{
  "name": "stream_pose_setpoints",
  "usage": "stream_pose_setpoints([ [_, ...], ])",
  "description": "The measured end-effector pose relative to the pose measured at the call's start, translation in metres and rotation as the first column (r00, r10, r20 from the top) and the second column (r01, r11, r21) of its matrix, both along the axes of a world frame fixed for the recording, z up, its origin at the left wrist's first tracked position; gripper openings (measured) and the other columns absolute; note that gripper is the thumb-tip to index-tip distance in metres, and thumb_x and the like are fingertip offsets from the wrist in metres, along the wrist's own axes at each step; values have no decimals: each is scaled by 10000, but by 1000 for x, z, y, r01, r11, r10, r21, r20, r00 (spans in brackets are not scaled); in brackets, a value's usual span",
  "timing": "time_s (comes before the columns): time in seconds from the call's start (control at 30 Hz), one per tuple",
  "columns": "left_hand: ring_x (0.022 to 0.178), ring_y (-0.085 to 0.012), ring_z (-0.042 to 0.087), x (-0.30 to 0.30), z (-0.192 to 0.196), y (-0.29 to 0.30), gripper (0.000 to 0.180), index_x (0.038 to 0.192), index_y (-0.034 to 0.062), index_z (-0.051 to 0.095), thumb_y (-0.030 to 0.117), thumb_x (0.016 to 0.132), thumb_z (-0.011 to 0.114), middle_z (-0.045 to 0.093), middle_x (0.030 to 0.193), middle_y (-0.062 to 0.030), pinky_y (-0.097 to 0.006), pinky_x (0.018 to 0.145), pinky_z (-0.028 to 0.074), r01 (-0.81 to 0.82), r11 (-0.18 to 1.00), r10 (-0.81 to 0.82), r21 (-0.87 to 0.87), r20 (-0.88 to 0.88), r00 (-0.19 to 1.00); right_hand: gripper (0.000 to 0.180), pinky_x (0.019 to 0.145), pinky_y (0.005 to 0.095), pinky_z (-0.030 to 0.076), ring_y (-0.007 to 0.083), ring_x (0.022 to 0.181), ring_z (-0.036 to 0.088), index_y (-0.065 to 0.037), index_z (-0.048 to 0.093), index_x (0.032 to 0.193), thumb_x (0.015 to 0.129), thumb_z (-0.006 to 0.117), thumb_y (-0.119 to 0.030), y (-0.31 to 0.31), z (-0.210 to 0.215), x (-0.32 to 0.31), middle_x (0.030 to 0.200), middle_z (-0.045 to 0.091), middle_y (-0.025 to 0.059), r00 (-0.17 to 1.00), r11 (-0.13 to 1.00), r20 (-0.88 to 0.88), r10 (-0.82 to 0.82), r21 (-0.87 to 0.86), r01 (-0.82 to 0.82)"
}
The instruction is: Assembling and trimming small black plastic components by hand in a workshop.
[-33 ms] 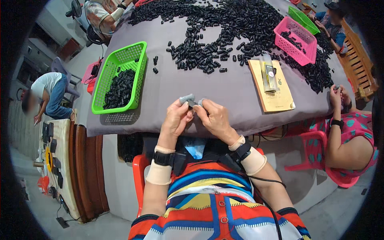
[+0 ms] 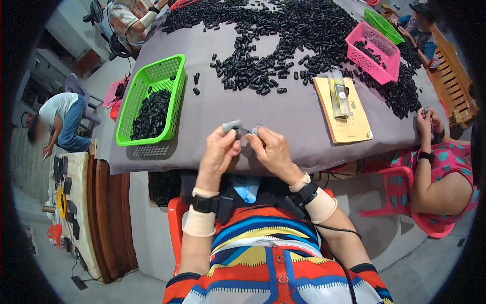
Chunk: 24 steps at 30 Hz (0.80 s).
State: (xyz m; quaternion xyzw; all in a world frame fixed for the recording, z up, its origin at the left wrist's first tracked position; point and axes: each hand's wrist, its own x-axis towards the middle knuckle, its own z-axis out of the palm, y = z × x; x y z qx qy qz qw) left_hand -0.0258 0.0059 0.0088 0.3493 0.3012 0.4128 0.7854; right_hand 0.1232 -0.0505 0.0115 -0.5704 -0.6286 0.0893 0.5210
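My left hand (image 2: 218, 154) is closed in a pinch over the near edge of the table, with a grey cover on a fingertip. Between its thumb and finger shows a small black part (image 2: 237, 134), partly hidden by the fingers. Just to the right, my right hand (image 2: 274, 154) is also pinched, a grey cover on its index fingertip. A thin dark tip (image 2: 246, 132) pokes out from it toward the left hand; its kind is too small to tell. A narrow gap separates the two hands.
A green basket (image 2: 178, 96) of black parts stands at left. Black parts (image 2: 283, 48) are heaped across the far side. To the right are a yellow booklet (image 2: 354, 129) with a clear case (image 2: 340, 96) on it, and a pink basket (image 2: 387, 74). Other people sit around the table.
My left hand has drawn back slightly to the left, opening a gap between the hands, which were together before. My right hand has hardly moved.
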Motion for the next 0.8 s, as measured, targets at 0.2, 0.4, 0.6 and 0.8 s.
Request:
stream_pose_setpoints([
  [0.2, 492, -52, 501, -70, 80, 42, 230, 1031, 11, 600, 37, 802, 612, 585, 746, -26, -160, 404, 385, -340, 833, 467, 437, -225, 855, 272, 439, 358, 354, 296, 480, 485, -23, 484, 662, 836, 585, -206, -4, 8, 7, 566, 500, 133, 980, 997, -197, 30, -70, -44],
  [0.4, 497, -18, 443, -95, 86, 86, 273, 1045, 55, 605, 120, 785, 658, 576, 740, 29, -156, 417, 335, -224, 613, 739, 758, -451, 500, 324, 433, 315, 329, 152, 454, 383, -14, 482, 670, 877, 553, -252, 2, -2, 12, 534, 459, 99, 936, 994, -350, 33, -89, -68],
  [0.6, 582, -58, 494, 30, 49, 60, 198, 979, 49, 653, 89, 792, 603, 614, 771, -2, -209, 522, 423, 230, 635, 481, 738, -610, 630, 355, 449, 275, 322, 64, 520, 347, -8, 484, 685, 901, 524, -287, 2, -5, 18, 530, 409, 18, 816, 990, -578, -4, -118, -78],
  [0.8, 745, -218, 601, 100, 17, 86, 179, 919, 25, 642, 54, 746, 608, 582, 869, -117, -323, 668, 485, 371, 541, 447, 755, -632, 633, 343, 448, 232, 302, 38, 529, 340, -35, 497, 696, 919, 501, -295, -2, 2, 18, 553, 384, -41, 714, 984, -700, 4, -126, -129],
])
